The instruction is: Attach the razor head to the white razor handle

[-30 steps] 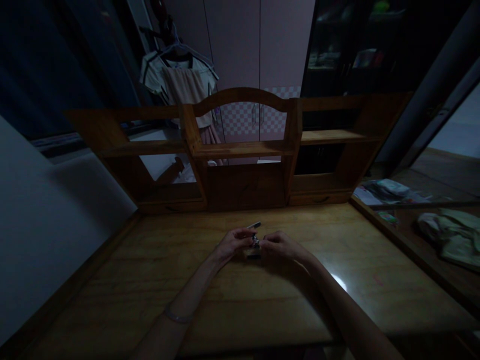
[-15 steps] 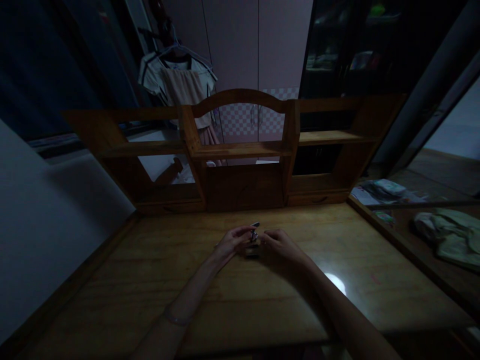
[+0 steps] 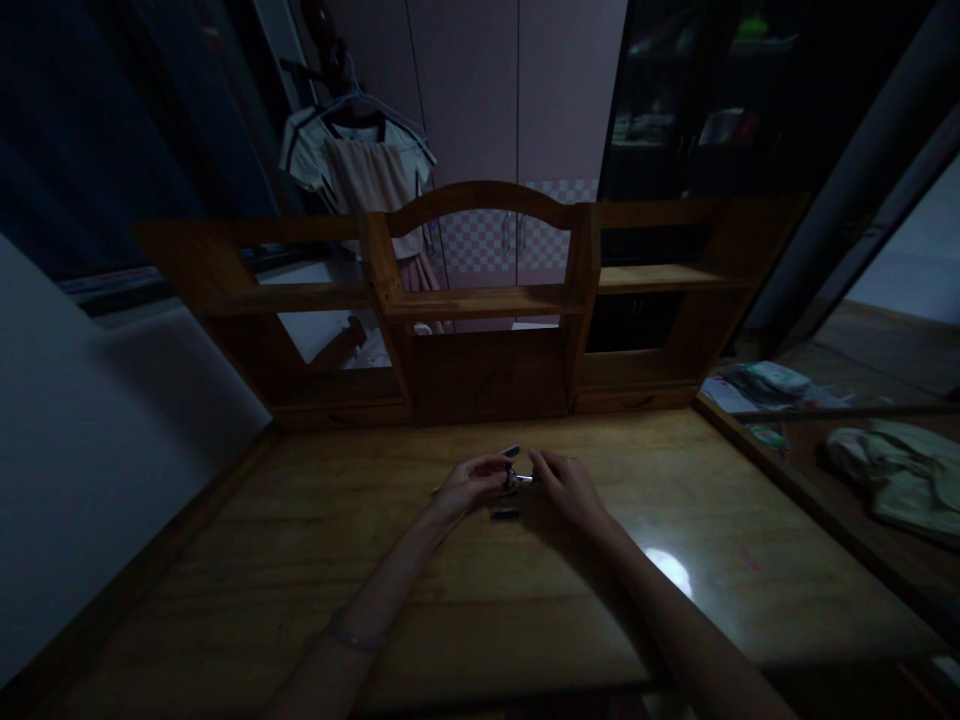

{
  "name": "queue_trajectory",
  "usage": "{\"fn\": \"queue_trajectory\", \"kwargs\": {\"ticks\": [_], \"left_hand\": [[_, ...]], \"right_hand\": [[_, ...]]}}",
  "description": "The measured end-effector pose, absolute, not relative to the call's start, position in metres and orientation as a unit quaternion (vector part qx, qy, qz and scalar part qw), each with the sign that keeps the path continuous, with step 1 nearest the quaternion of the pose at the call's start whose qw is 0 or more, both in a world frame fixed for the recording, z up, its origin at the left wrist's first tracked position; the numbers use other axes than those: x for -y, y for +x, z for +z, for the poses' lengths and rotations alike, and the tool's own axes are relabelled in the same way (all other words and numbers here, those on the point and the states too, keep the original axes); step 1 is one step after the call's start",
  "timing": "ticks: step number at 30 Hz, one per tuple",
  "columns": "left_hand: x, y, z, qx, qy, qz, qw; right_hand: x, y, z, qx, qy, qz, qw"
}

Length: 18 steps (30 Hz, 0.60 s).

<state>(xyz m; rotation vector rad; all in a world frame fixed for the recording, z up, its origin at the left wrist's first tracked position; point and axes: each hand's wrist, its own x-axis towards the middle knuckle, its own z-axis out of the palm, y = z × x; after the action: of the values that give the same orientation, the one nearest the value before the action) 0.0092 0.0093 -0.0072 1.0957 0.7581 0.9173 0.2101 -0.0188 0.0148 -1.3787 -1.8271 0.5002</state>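
Note:
Over the middle of the desk my left hand (image 3: 474,483) pinches a small dark piece with silvery parts (image 3: 511,478); its exact kind is too small and dim to tell. From it a short, shiny metal rod (image 3: 525,479) points right, to the fingers of my right hand (image 3: 564,487), which look closed at its end. A slim, dark, flat strip (image 3: 511,451) shows just beyond my left fingertips. Below the hands a small dark bar (image 3: 505,514) lies on the desk. My left fingers partly hide the piece.
The wooden desk (image 3: 360,600) spreads under both arms, with a wooden shelf unit (image 3: 480,300) along its back. A white wall (image 3: 97,430) borders the left. Clothes on a hanger (image 3: 360,165) hang behind; a pale cloth (image 3: 900,480) lies beyond the right edge.
The shiny rod now sticks out to the right between my hands. My right hand has shifted slightly right, its index finger raised. The dark bar below shows more plainly.

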Motion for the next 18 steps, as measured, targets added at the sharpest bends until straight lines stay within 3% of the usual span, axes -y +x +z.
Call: {"fn": "queue_trajectory", "kwargs": {"ticks": [18], "left_hand": [[-0.0146,0.0096,-0.0154,-0.350,0.489,0.412,0.684]], "right_hand": [[0.0183,0.2100,0.0124,0.712,-0.580,0.141,0.369]]}}
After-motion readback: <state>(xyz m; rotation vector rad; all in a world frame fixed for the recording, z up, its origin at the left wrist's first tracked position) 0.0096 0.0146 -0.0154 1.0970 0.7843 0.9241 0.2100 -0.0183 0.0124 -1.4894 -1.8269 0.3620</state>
